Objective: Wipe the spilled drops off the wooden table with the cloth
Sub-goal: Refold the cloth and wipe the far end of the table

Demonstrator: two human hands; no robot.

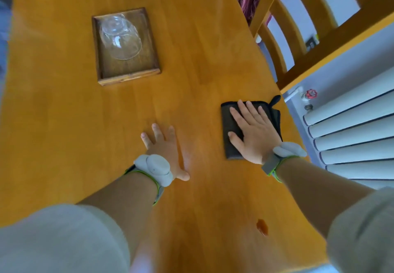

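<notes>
The right hand (253, 130) lay flat, palm down, on a dark grey folded cloth (231, 144), its fingers spread and extended rather than curled around the fabric, so it pressed the cloth without gripping it. The cloth sat on the wooden table (202, 70) near the table's right edge, with a small black loop (275, 99) sticking out at its far corner. The left hand (165, 148) rested on the bare tabletop well to the left of the cloth, also palm down with fingers open and splayed, holding nothing. Both wrists carried a pale grey band (154, 169) with green trim, and light-coloured sleeves covered the upper forearms. 1 reddish-brown drop (262, 226) sat on the table nearer the person than either hand, well apart from the cloth and not touched by it. A faint wet-looking streak ran along the wood just right of the left hand. Farther away, on the left half of the table, a dark wooden tray (128, 76) held 1 clear glass (120, 38) lying tipped inside it. Beyond the table's right edge stood a wooden chair (319, 44) with a slatted back, and beside it a white radiator (351, 127) with a red valve knob (311, 94).
</notes>
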